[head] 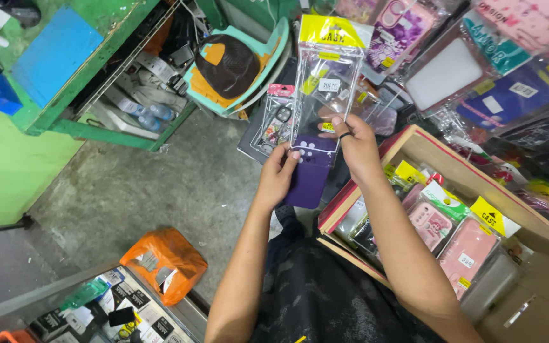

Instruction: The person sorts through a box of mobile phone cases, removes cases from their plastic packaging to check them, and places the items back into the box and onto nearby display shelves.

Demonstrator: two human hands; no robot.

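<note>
My left hand grips the lower left edge of a purple phone case that sticks out of a clear plastic sleeve with a yellow header. Pinching the sleeve's right edge is my right hand, which wears a dark ring. Both hands hold the case and sleeve up in front of me, above the floor. A second packaged case shows just behind the sleeve on the left.
An open cardboard box at the right holds several packaged phone cases, pink ones among them. More packaged cases hang at the upper right. An orange bag lies on the concrete floor. A green bench stands at the left.
</note>
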